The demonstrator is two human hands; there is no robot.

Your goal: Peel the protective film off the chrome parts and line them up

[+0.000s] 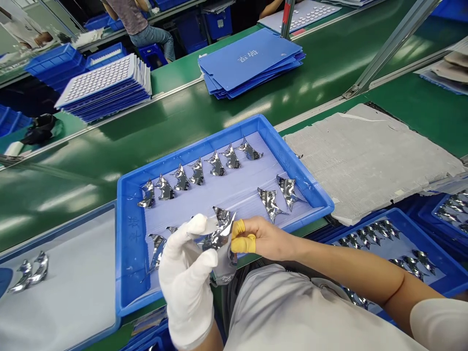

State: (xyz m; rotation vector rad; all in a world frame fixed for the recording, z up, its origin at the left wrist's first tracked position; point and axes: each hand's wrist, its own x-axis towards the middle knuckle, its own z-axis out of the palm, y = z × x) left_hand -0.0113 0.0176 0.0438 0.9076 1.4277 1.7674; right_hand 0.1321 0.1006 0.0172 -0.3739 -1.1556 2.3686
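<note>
My left hand (188,278), in a white glove, curls around the left side of a shiny chrome-like part (219,234) with pointed corners. Its thumb and forefinger stand at opposite edges of the part. Yellow finger covers sit on the thumb and forefinger of my right hand (261,238), which pinches the part's right edge. A grey, glossy piece (224,268) hangs just below the part; whether it belongs to it I cannot tell. Both hands are above the near edge of a blue tray (190,151), where several similar parts (196,171) lie on a pale liner.
Another tray (73,302) with two shiny parts is at left. Stacked blue sheets (252,61) and filled white-topped trays (106,87) stand beyond the green conveyor (164,122). Grey padding (365,156) lies right, above lower trays (446,273). A seated person (139,24) is far back.
</note>
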